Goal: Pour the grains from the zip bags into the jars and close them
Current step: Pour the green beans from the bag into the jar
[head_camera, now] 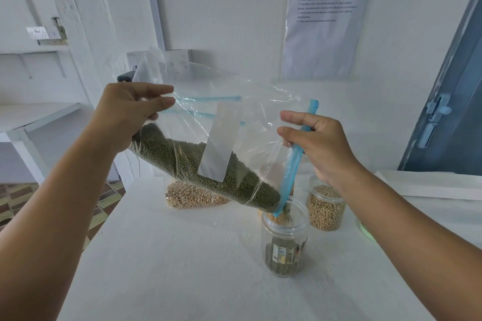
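Note:
A clear zip bag of green grains (208, 164) hangs tilted over the table, its blue zip end low at the right. My left hand (130, 112) pinches the raised bottom corner of the bag. My right hand (320, 146) grips the blue zip strip near the mouth. The bag's lowest corner sits in the mouth of an open clear jar (285, 240), and green grains fall into it; the jar is part full. Behind it a second open jar (326, 206) holds beige grains. A third jar is mostly hidden behind the bag.
Another zip bag of beige grains (190, 197) lies on the white table (169, 268) behind the held bag. A green lid (365, 230) shows at the right beside my forearm. A printed sheet (326, 15) hangs on the wall, and a blue door (448, 112) stands at the right.

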{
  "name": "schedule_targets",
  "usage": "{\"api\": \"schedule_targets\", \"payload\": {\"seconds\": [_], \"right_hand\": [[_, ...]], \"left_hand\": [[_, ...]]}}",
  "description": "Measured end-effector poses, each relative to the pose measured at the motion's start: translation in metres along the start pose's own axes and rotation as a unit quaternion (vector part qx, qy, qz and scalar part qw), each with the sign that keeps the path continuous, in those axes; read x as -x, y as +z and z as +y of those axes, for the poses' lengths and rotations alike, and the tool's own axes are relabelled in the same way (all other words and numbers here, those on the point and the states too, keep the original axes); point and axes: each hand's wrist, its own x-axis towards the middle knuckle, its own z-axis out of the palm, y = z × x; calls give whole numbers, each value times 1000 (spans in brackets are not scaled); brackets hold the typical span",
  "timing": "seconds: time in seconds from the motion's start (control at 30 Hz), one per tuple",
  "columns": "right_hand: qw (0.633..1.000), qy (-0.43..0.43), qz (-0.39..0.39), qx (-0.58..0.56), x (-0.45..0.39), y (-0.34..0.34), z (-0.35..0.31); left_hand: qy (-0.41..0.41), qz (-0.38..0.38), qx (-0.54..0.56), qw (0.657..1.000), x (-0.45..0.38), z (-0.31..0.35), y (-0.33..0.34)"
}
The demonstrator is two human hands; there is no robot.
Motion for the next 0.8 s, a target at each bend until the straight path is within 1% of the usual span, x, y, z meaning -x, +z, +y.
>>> {"api": "schedule_targets", "payload": {"seconds": [0.17, 0.8], "right_hand": [[1000, 3, 1, -2, 0, 0, 1], [1000, -1, -1, -3, -2, 1, -1]], "left_hand": [[0, -7, 2, 1000, 1, -2, 1], [-1, 2, 1, 1000, -3, 1, -3]]}}
